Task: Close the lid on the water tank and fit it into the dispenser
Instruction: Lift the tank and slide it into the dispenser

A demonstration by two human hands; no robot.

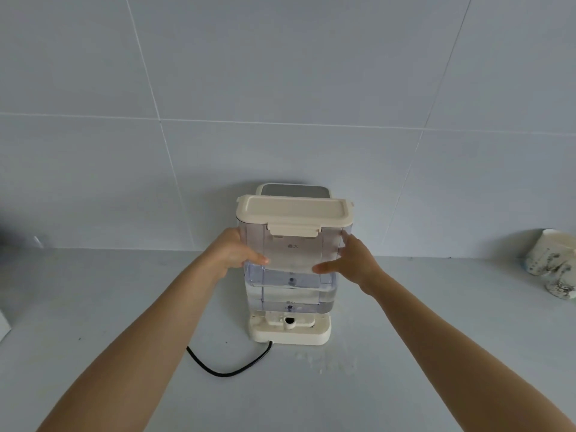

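Observation:
A clear plastic water tank [293,275] with a cream lid [294,210] lying flat on its top is held upright between both hands. My left hand [232,255] grips its left side and my right hand [352,263] grips its right side. The lid's front latch [294,229] hangs down over the tank's front. The tank hovers just above the cream base [291,333] of the dispenser, whose top panel [294,190] shows behind the lid. A round inlet hole [290,321] on the base is visible below the tank.
A black power cord [227,366] loops left from the base across the grey countertop [109,291]. Crumpled white paper cups [553,263] lie at the far right by the tiled wall [280,88]. A white object edge [3,324] shows at the far left.

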